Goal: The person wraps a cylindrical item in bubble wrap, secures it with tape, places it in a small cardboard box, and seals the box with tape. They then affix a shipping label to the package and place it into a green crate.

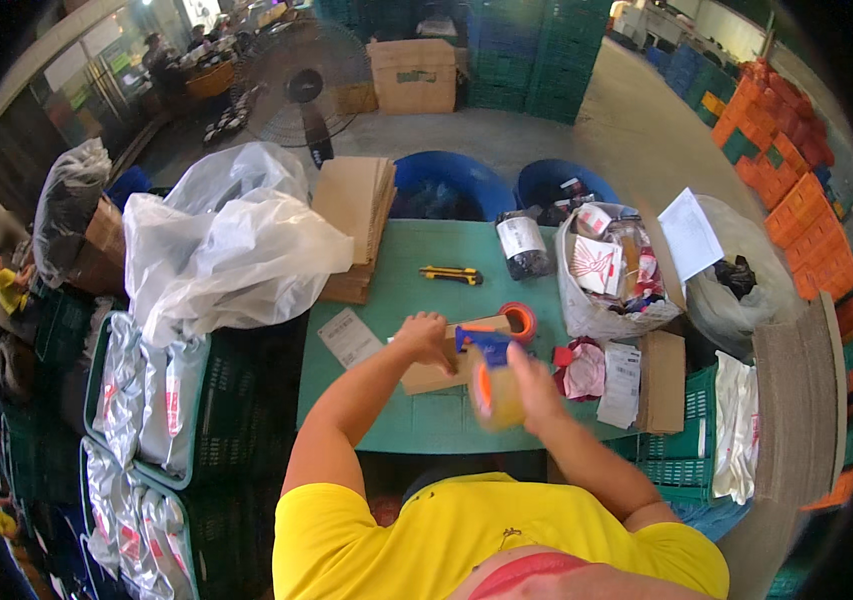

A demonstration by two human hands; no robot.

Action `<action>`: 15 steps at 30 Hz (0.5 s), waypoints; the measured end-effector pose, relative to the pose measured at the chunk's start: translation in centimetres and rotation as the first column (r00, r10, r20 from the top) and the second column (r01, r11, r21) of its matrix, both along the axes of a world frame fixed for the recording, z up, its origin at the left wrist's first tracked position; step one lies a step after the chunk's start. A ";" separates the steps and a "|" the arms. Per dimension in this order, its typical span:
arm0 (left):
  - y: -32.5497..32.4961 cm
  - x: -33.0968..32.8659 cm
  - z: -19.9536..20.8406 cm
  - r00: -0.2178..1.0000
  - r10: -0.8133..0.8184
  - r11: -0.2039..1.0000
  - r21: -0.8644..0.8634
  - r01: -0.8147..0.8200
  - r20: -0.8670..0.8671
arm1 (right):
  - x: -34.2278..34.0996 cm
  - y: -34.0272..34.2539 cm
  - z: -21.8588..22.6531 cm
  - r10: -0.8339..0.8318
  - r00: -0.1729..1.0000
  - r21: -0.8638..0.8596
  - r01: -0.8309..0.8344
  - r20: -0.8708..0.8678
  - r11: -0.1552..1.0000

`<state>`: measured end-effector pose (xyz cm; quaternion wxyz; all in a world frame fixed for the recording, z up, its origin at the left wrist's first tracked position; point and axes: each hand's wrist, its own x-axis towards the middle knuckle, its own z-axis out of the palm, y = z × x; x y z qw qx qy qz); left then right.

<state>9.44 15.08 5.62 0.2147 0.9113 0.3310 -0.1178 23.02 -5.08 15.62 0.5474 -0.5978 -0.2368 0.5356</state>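
Note:
My left hand [428, 342] grips a small brown cardboard box [428, 380] on the green worktable [401, 425], its thumb and fingers against the top and far side. In my right hand [534, 390] is a blue tape dispenser [489, 346] with a wide roll of transparent tape on an orange hub, partly blurred. The dispenser's blue head is over the right part of the box; whether it touches the cardboard is hard to tell. Just beyond it lies a roll of red tape [530, 322]. A yellow-and-black utility knife [451, 274] rests farther back.
Flattened cardboard [354, 205] and a printed sheet [350, 338] are on the left. A plastic jar [523, 245], a stuffed white bag [614, 318] and a crumpled pink bundle [583, 372] sit right. Green crates [201, 440] with silver pouches flank the table; blue tubs [456, 180] stand behind.

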 end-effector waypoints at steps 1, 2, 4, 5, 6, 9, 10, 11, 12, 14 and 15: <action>1.3 0.3 0.3 1.000 0.014 1.000 0.006 -0.014 0.014 | -0.4 -1.4 -0.4 0.049 0.995 0.120 -0.038 -0.090 0.992; 2.6 0.7 0.5 1.000 0.003 0.997 -0.071 -0.002 0.018 | -0.2 -3.1 -1.1 0.064 0.996 0.053 -0.067 0.055 0.996; 4.4 1.3 0.5 1.000 -0.014 0.989 -0.146 0.011 -0.021 | -0.1 -5.5 -4.3 0.065 0.994 -0.055 -0.060 0.090 0.997; 4.9 1.6 0.3 0.999 0.006 0.985 -0.172 -0.015 -0.051 | 0.0 -5.6 -6.5 0.077 0.996 -0.096 -0.073 0.040 0.993; 5.4 1.9 0.0 0.996 0.011 0.978 -0.208 -0.029 -0.088 | 0.3 -5.2 -8.9 0.083 0.996 -0.193 -0.087 -0.026 0.977; 6.6 2.5 -0.7 0.989 0.054 0.941 -0.325 -0.096 -0.137 | 0.4 -1.7 -15.3 0.284 0.948 -0.374 -0.214 0.141 0.902; 6.9 2.6 -0.8 0.982 0.069 0.926 -0.356 -0.129 -0.175 | -0.4 -1.3 -16.6 0.328 0.906 -0.361 -0.221 0.268 0.906; 7.1 2.5 -0.7 0.987 0.063 0.887 -0.445 -0.122 -0.145 | -0.9 -0.8 -17.3 0.404 0.798 -0.439 -0.198 0.448 0.877; 7.1 2.4 -0.4 0.988 0.058 0.845 -0.521 -0.124 -0.142 | -1.0 -1.0 -17.0 0.417 0.658 -0.439 -0.144 0.627 0.887; 6.0 1.4 0.4 0.993 0.050 0.898 -0.431 -0.094 -0.111 | -1.3 -2.1 -14.7 0.359 0.566 -0.442 0.012 0.742 0.897; 4.3 0.6 0.6 0.995 0.035 0.963 -0.264 -0.059 -0.092 | -1.1 -3.4 -12.7 0.308 0.665 -0.481 0.088 0.681 0.872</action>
